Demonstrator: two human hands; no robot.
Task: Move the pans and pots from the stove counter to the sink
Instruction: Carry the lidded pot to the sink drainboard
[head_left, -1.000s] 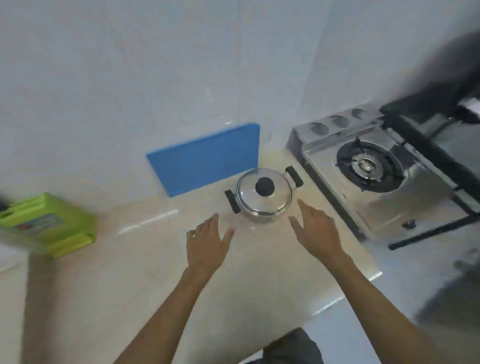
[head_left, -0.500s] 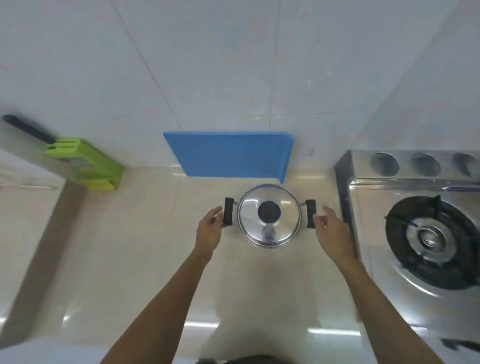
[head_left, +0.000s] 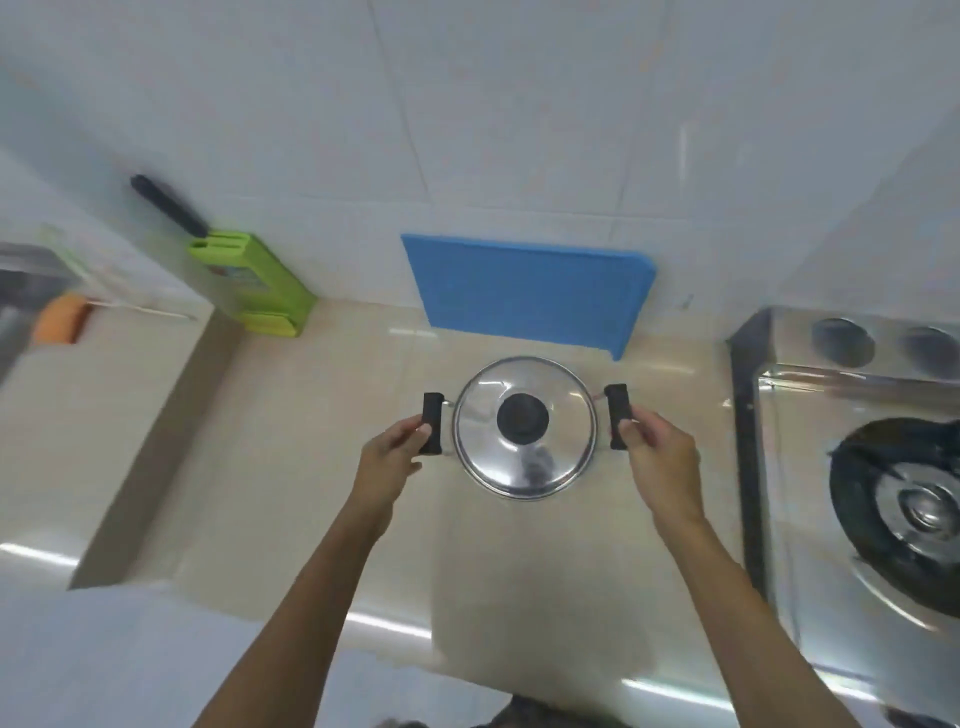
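A small steel pot (head_left: 524, 457) with a shiny lid and black knob stands on the beige counter (head_left: 291, 467) in front of me. It has a black handle on each side. My left hand (head_left: 389, 460) is closed around the left handle (head_left: 432, 422). My right hand (head_left: 657, 457) is closed around the right handle (head_left: 618, 415). The sink (head_left: 26, 291) shows as a steel edge at the far left.
A blue cutting board (head_left: 524, 291) leans on the tiled wall behind the pot. A green knife block (head_left: 254, 286) with a black handle stands back left. An orange sponge (head_left: 60, 325) lies near the sink. The gas stove (head_left: 883, 493) fills the right side.
Both hands have gone from open beside the pot to closed around its two side handles. The view has shifted right and closer; the sink edge now appears at left.
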